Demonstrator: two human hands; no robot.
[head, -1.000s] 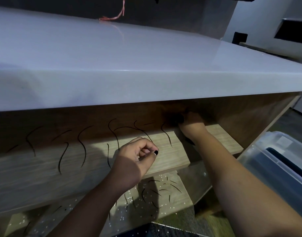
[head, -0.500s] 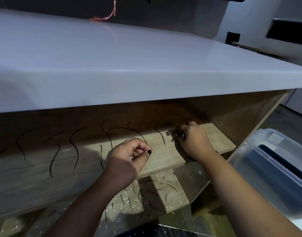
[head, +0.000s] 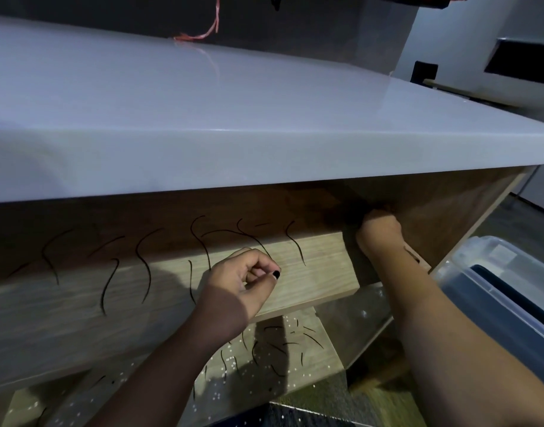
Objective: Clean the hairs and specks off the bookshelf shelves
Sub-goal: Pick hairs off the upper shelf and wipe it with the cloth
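Looking at a light wood-grain upper shelf point(head: 326, 266) under a glossy white top point(head: 203, 118), littered with dark curved hairs point(head: 296, 245). Same deal plus tiny white specks point(head: 230, 361) on the lower wooden shelf point(head: 323, 355). Got the left hand point(head: 243, 282) curled into a loose fist over the front edge, thumb on fingertips, nothing visible in it. Got the right hand point(head: 378, 232) buried in the dark back-right corner, can't tell its grip
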